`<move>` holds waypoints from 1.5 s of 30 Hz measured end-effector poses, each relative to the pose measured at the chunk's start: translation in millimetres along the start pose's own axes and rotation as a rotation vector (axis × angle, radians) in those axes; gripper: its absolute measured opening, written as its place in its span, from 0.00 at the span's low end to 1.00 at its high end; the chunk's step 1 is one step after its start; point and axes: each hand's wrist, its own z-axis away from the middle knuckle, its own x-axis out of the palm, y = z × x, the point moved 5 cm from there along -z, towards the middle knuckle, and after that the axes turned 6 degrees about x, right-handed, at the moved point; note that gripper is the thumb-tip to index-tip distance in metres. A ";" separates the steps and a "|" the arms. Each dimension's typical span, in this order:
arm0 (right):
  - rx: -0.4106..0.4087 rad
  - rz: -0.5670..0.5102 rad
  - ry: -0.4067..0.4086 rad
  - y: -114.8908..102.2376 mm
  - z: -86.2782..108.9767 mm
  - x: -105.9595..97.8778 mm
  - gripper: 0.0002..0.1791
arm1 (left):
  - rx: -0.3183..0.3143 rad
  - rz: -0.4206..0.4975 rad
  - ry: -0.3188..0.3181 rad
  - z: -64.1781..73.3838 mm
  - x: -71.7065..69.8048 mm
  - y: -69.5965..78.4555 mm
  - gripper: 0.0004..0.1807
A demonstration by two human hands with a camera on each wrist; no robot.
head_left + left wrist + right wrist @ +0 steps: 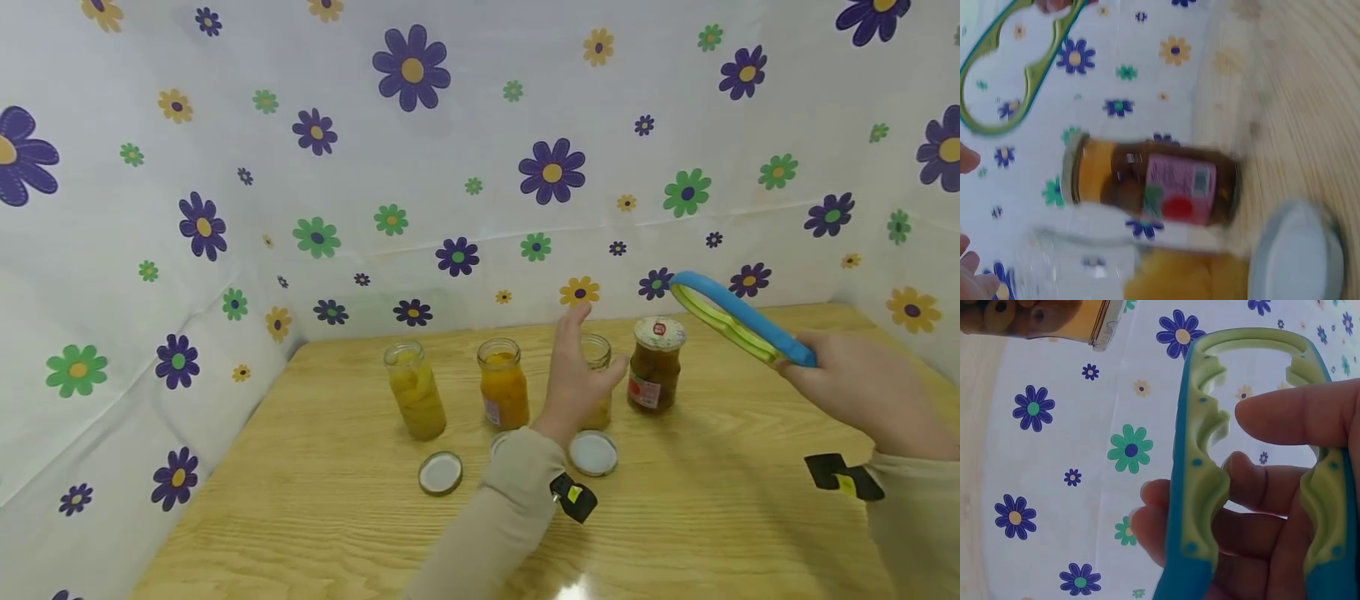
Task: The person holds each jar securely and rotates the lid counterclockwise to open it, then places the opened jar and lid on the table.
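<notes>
My right hand point(862, 383) grips a blue and green jar opener point(738, 312), raised above the table at the right. In the right wrist view, fingers curl round the jar opener's scalloped frame point(1200, 481). My left hand point(573, 379), thumb and fingers spread, is in front of an uncapped jar of yellow fruit point(600, 412) and partly hides it. Just right of that hand stands a brown jar point(654, 367) with a white lid point(660, 333) on it. The left wrist view shows this brown jar point(1129, 178) upright beside the uncapped one, with nothing in the left fingers.
Two more uncapped jars stand to the left, one of yellow fruit point(417, 396) and one of orange fruit point(504, 392). Loose lids lie in front, one at the left point(441, 472) and one at the right point(594, 452). A flowered cloth point(480, 167) hangs behind the table.
</notes>
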 end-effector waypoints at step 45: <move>0.116 -0.073 -0.026 3.7 0.9 -7.1 0.15 | -0.513 0.089 -0.288 10.4 99.1 -30.3 0.32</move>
